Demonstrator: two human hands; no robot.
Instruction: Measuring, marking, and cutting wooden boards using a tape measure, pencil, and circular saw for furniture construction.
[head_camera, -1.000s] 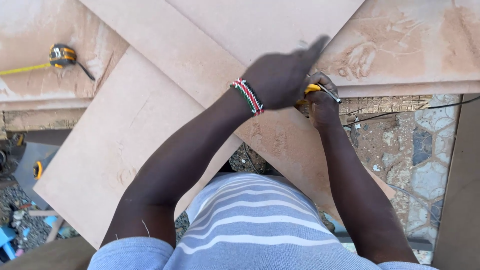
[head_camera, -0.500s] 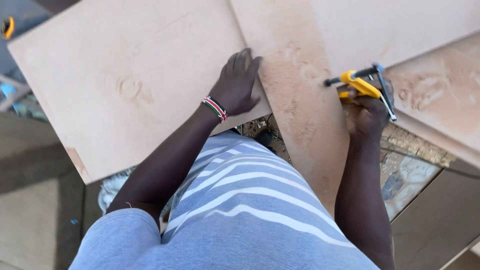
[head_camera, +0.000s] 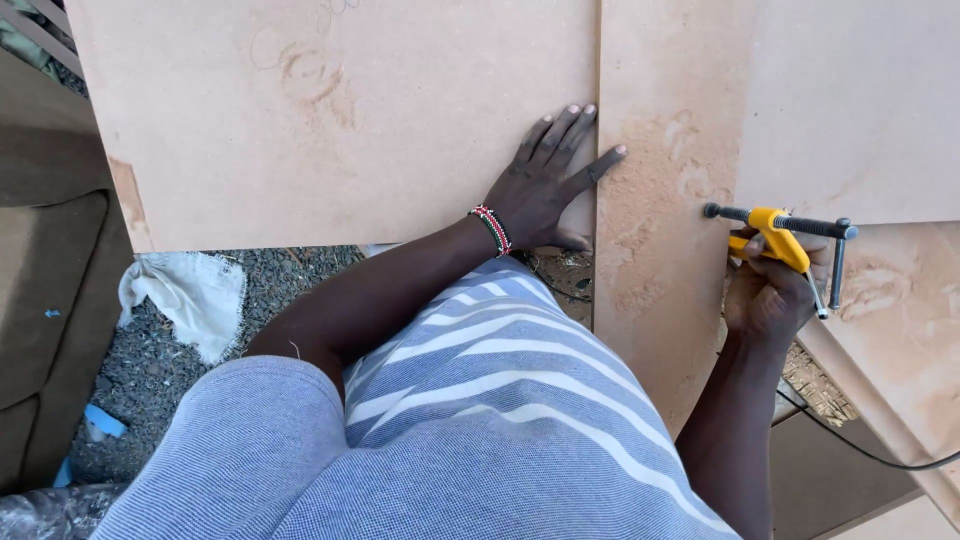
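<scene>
I see a yellow clamp (head_camera: 782, 240) with black metal bars. It sits at the right side, right by the edge of a tan board (head_camera: 660, 230). My right hand (head_camera: 770, 295) is wrapped tight around the clamp from below, fingers closed on its yellow handle. The long black bar sticks out to the left and the short one hangs down on the right.

My left hand (head_camera: 548, 185) lies flat on a big tan board (head_camera: 340, 110), fingers spread wide apart and holding nothing. The fingertips reach the seam where the big board meets the narrower one. There is a beaded wristband (head_camera: 491, 229) in red, white and green on that wrist.

Both boards are dusty, with pale smudges. Another board (head_camera: 850, 100) lies on top at the upper right.

Below the boards I see gravel ground (head_camera: 210, 330). A white rag (head_camera: 185, 295) lies there, just under the big board's near edge. A thin black cable (head_camera: 860, 440) runs along at the lower right. I wear a blue and white striped shirt (head_camera: 480, 420).
</scene>
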